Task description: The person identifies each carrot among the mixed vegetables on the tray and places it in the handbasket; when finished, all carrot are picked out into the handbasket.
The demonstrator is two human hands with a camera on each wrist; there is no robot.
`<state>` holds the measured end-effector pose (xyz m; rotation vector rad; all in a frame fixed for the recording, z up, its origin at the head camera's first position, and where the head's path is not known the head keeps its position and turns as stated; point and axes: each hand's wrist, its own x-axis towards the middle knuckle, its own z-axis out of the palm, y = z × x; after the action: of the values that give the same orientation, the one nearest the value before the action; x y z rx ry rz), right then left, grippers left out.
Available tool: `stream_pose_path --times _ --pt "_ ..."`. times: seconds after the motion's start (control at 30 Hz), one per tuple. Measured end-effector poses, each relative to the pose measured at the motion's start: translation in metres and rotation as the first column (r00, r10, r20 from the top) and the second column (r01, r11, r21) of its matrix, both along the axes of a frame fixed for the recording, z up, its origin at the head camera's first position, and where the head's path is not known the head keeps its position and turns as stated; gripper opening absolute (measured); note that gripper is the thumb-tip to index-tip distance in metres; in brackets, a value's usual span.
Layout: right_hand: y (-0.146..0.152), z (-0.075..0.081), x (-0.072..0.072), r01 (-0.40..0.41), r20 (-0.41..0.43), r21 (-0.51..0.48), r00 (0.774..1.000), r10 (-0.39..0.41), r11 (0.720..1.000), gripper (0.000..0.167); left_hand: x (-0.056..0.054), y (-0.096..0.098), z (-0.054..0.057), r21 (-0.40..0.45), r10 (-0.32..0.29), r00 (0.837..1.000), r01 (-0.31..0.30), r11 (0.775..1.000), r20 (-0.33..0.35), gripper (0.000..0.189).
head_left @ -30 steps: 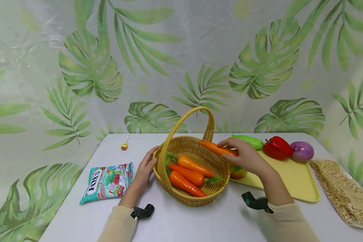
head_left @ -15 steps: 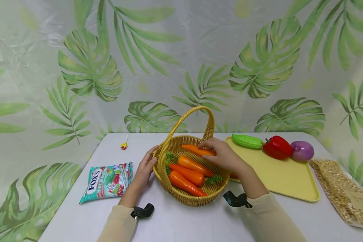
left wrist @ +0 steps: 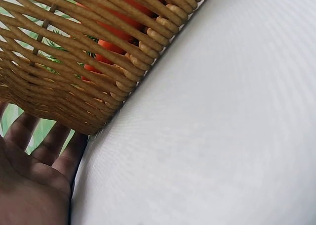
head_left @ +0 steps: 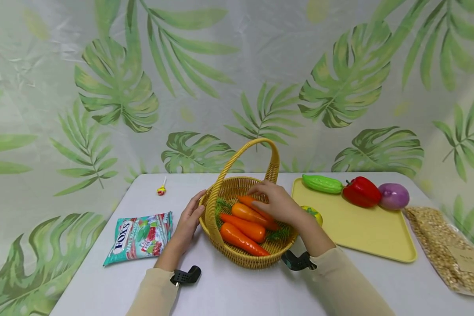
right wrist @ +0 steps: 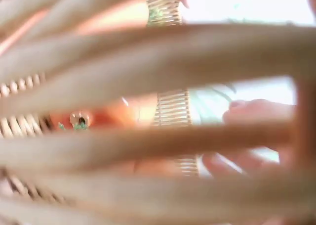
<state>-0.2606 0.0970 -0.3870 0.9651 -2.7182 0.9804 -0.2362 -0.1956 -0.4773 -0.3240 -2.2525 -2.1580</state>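
Note:
A wicker basket with a tall arched handle stands mid-table, with several orange carrots lying in it. My right hand reaches over its right side and holds another carrot, laid along the back of the others and partly hidden by the fingers. In the right wrist view, blurred weave crosses the foreground; that hand shows through the gaps. My left hand rests against the basket's left side, fingers extended. The left wrist view has those fingers at the basket wall, low by the tabletop.
On the left lie a teal candy bag and a lollipop. To the right, a yellow tray bears a green gourd-like vegetable, a red bell pepper and a purple round vegetable. A grain bag lies at far right.
My right hand has carried the carrot leftward from above the basket's right rim down into it, beside the other carrots. The left hand has stayed at the basket's side.

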Motion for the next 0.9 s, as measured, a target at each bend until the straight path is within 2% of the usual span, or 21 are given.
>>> stream_pose_path --times 0.23,0.37,0.47,0.63,0.7,0.8,0.9 --pt "0.012 0.001 0.008 0.103 -0.115 -0.155 0.986 -0.121 0.983 0.017 0.001 0.003 0.0 0.015 -0.008 1.0 0.008 1.0 0.004 0.047" --pt "0.022 0.001 0.014 0.105 -0.136 -0.268 0.98 -0.146 0.958 0.017 0.0 0.003 0.001 0.01 -0.013 1.0 0.013 1.0 -0.005 0.048" --pt "0.028 -0.003 0.018 0.103 -0.136 -0.302 0.979 -0.15 0.948 0.018 -0.001 0.003 0.0 0.01 -0.01 1.0 0.01 1.0 -0.003 0.048" --pt "0.042 -0.011 0.022 0.143 -0.111 -0.27 0.978 -0.178 0.952 0.018 -0.001 0.003 0.0 -0.002 0.008 1.0 -0.008 1.0 0.005 0.048" --pt "0.049 -0.013 0.023 0.163 -0.1 -0.25 0.976 -0.193 0.954 0.02 -0.001 0.002 0.001 -0.034 0.018 1.0 -0.018 0.999 -0.007 0.048" --pt "0.061 -0.016 0.022 0.181 -0.091 -0.199 0.975 -0.202 0.963 0.024 -0.001 0.0 0.004 -0.139 0.042 0.998 -0.049 0.989 -0.054 0.048" --pt "0.074 -0.017 0.021 0.174 -0.065 -0.118 0.981 -0.182 0.978 0.036 0.001 -0.003 0.011 -0.288 0.07 0.993 -0.094 0.953 -0.091 0.048"
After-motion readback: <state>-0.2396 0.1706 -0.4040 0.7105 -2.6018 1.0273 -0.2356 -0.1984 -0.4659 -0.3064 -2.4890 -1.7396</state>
